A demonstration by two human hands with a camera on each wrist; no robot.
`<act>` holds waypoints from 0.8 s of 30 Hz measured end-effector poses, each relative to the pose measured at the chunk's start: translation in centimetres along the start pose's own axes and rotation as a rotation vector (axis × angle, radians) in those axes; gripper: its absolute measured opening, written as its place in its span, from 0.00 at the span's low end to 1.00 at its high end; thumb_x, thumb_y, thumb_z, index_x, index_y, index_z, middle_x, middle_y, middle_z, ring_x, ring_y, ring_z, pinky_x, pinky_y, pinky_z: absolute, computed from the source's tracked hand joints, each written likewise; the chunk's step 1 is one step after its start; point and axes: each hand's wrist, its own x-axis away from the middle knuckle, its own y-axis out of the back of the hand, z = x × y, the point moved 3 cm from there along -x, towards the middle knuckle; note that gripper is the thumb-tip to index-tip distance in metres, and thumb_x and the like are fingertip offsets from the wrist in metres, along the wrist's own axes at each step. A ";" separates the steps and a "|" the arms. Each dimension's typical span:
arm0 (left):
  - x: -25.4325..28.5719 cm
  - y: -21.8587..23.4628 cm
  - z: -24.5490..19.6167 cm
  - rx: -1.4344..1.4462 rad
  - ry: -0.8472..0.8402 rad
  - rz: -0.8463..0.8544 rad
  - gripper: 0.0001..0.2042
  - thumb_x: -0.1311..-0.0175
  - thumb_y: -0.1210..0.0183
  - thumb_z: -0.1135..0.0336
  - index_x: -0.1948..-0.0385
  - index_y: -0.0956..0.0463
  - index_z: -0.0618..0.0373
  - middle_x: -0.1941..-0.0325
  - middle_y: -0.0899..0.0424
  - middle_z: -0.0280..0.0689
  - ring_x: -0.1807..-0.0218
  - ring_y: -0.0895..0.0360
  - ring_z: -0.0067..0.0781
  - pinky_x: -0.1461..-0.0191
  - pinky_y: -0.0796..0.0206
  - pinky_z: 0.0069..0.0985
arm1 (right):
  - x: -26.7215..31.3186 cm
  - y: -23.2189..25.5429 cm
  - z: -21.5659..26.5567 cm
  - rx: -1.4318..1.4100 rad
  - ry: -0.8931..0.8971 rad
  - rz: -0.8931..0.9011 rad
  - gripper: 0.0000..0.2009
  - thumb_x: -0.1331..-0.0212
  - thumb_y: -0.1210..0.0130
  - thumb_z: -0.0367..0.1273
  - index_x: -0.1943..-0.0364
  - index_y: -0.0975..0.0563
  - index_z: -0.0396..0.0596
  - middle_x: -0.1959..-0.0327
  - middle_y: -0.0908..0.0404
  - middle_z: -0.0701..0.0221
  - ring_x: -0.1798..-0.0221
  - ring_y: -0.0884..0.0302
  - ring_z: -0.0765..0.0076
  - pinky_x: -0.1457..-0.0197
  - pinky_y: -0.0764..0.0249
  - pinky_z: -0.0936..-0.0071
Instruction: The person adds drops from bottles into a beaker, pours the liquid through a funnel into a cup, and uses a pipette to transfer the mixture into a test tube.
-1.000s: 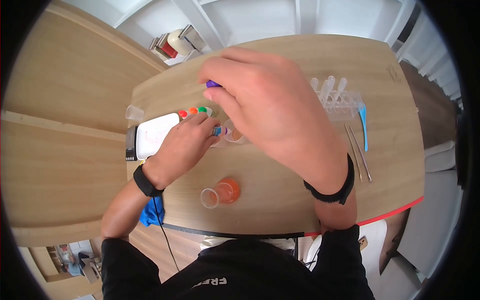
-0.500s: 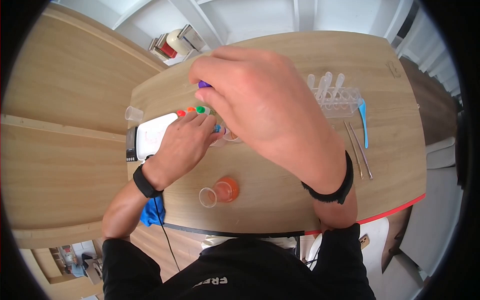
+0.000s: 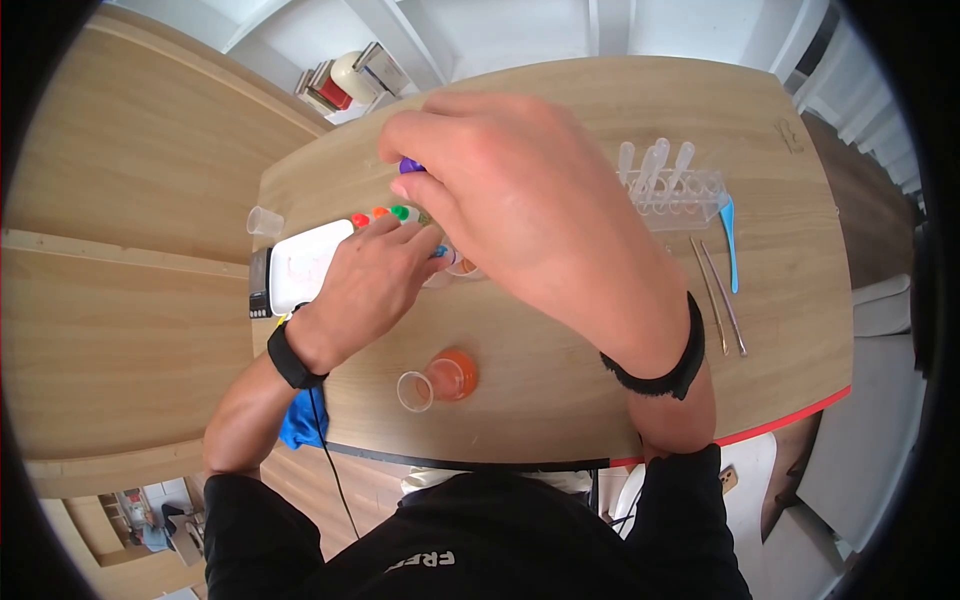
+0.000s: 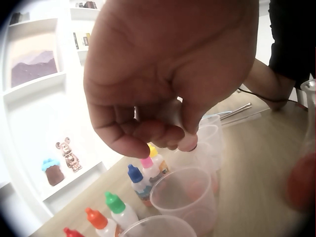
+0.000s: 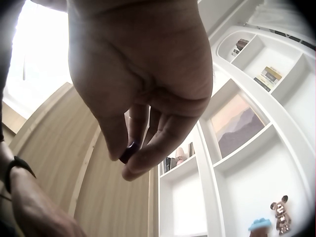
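Note:
My left hand (image 3: pixel 370 280) grips a small dropper bottle (image 3: pixel 441 253) with a blue label, tipped over the row of clear plastic cups (image 4: pixel 181 200). Most of the bottle is hidden by the fingers. Raised above the table, my right hand (image 3: pixel 540 215) pinches a purple cap (image 3: pixel 411 166) between thumb and fingers. Beside the cups stand several capped dropper bottles, among them a green-capped one (image 4: pixel 118 207), an orange-capped one (image 4: pixel 98 222) and a blue-capped one (image 4: pixel 140 185).
A flask (image 3: pixel 447 378) of orange-red liquid stands near the front edge. Left of the hands are a white tray (image 3: pixel 315 250) on a scale and a cup (image 3: pixel 265 222). Rightward lie a clear rack (image 3: pixel 680 200) with pipettes, a blue spoon (image 3: pixel 729 245) and two thin rods (image 3: pixel 725 300).
Over the last second my right hand has shifted slightly left with the purple cap. My left hand stays near the cups, still holding the bottle.

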 end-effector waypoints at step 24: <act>0.3 0.3 0.0 0.122 0.063 -0.069 0.12 0.27 0.32 0.61 0.50 0.19 0.56 0.58 0.11 0.44 0.55 0.16 0.50 0.52 0.23 0.42 | 0.0 -0.8 -0.2 -0.010 0.002 0.035 0.04 0.35 0.37 0.27 0.63 0.19 0.41 0.73 0.19 0.58 0.67 0.20 0.43 0.64 0.27 0.52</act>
